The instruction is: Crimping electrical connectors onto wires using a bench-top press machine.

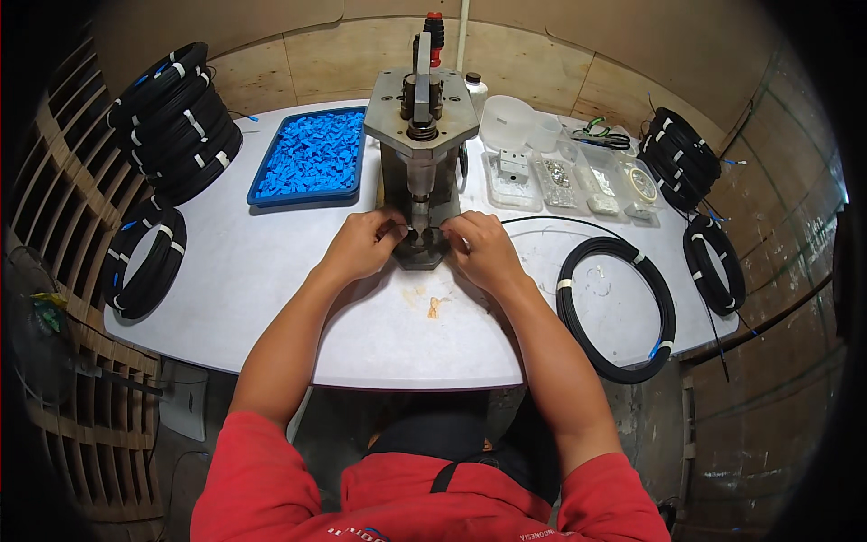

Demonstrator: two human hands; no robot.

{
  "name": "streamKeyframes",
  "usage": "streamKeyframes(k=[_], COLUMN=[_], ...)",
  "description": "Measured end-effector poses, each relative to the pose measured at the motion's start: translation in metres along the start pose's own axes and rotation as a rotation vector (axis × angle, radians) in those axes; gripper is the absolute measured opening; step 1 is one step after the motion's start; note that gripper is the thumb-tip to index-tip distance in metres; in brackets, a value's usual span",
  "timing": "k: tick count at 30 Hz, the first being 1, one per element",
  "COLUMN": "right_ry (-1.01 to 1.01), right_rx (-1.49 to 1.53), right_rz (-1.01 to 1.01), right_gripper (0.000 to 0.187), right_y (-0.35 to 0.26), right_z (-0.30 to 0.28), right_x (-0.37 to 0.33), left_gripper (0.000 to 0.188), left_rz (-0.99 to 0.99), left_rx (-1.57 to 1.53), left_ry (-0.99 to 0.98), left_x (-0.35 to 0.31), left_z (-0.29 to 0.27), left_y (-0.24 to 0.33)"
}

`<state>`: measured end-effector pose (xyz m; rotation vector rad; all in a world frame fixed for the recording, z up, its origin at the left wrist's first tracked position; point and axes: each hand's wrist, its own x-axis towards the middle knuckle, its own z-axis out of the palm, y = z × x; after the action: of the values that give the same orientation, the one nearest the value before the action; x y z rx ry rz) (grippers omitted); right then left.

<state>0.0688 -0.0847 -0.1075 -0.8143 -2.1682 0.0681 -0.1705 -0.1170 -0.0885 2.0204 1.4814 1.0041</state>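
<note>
A grey metal press (388,117) stands upright on the white table in front of me, its ram lowered toward a small die at its base. At the left of the die, my left hand (364,247) is closed in a pinch on something small and dark, mostly hidden by the fingers. Across the die, my right hand (485,250) is pinched closed on a black cable (564,219). This cable curves away behind that hand to a large black coil (668,298) lying on the table's right side. What sits inside the die is too small to tell.
Left of the press is a dark blue tray (256,200) of small blue parts. Tied black coils are stacked at far left (185,135) and far right (677,163). Clear plastic boxes (555,185) and white tubs (506,122) stand behind my right hand.
</note>
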Motion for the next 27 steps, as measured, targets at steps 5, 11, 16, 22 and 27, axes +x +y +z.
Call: streamKeyframes(k=[5, 11, 16, 22, 27], right_ry=[0.003, 0.008, 0.011, 0.021, 0.018], right_rx=[-0.01, -0.01, 0.001, -0.003, -0.017], right_rz=[0.003, -0.01, -0.018, -0.05, -0.029], right_gripper=[0.017, 0.018, 0.019, 0.022, 0.022], right_y=[0.0, 0.0, 0.001, 0.001, 0.0], right_z=[0.0, -0.001, 0.0, 0.003, 0.001], right_x=[0.0, 0.0, 0.0, 0.001, 0.0], left_gripper=[0.017, 0.02, 0.017, 0.017, 0.018], left_rz=[0.03, 0.005, 0.047, 0.053, 0.037], left_rx=[0.013, 0.051, 0.042, 0.033, 0.045], left_ry=[0.011, -0.027, -0.001, 0.008, 0.001], left_x=[0.0, 0.002, 0.001, 0.002, 0.001], left_z=[-0.001, 0.0, 0.003, -0.001, -0.001], left_y=[0.0, 0.003, -0.003, -0.004, 0.0])
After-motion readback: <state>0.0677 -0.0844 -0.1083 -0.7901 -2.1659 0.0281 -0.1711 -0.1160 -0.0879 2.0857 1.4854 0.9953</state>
